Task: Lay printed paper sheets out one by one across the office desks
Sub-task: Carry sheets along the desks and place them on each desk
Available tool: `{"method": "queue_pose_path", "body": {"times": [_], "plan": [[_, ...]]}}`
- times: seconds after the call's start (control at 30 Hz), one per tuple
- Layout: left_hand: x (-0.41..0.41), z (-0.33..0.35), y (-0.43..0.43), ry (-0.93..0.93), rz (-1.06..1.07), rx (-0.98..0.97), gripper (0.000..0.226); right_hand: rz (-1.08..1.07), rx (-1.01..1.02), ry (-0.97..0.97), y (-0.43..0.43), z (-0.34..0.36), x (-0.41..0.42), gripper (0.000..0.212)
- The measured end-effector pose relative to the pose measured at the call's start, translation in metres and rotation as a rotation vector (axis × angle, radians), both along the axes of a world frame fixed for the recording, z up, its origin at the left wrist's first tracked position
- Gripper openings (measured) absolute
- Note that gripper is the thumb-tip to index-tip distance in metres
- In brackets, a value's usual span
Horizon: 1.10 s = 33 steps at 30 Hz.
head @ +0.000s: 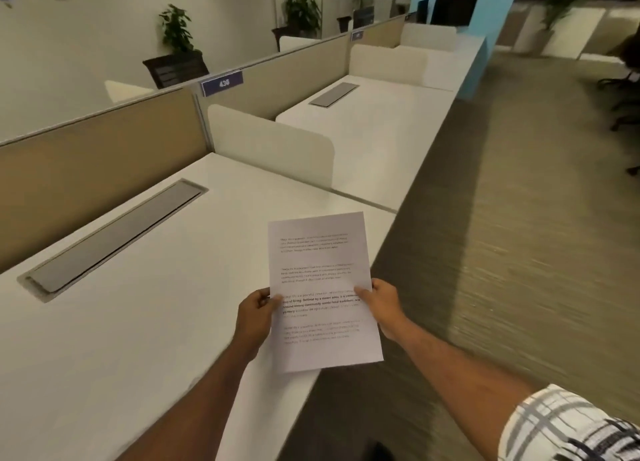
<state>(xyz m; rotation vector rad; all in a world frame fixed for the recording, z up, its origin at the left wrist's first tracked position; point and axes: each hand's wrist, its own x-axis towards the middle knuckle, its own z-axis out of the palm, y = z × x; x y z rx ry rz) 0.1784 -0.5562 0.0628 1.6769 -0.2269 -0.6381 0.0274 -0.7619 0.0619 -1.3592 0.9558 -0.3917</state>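
Both hands pinch the printed paper (320, 287) by its side edges, the left hand (254, 317) with its thumb on the left margin, the right hand (379, 305) with its thumb on the right margin. It hangs above the front edge of the near white desk (138, 322), partly over the carpet (519, 253). A low divider (273, 142) separates this desk from the next desk (381, 131).

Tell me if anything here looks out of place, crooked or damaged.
Nothing stands out. The printed paper looks flat and uncreased. The left hand and right hand pinch it at its side edges, over the front edge of the near desk.
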Motion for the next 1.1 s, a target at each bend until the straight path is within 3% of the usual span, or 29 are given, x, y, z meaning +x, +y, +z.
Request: {"method": "queue_pose_path", "body": {"times": [0.57,1.1], "plan": [[-0.02,0.024,-0.363,-0.099,-0.208,0.042,0.019,-0.255,0.034,-0.095,-0.31,0.025,-0.07,0.009],[0.105,0.026,-0.637,-0.025,-0.242,-0.016,0.015,-0.32,-0.01,-0.032,-0.563,0.037,0.043,0.012]]}}
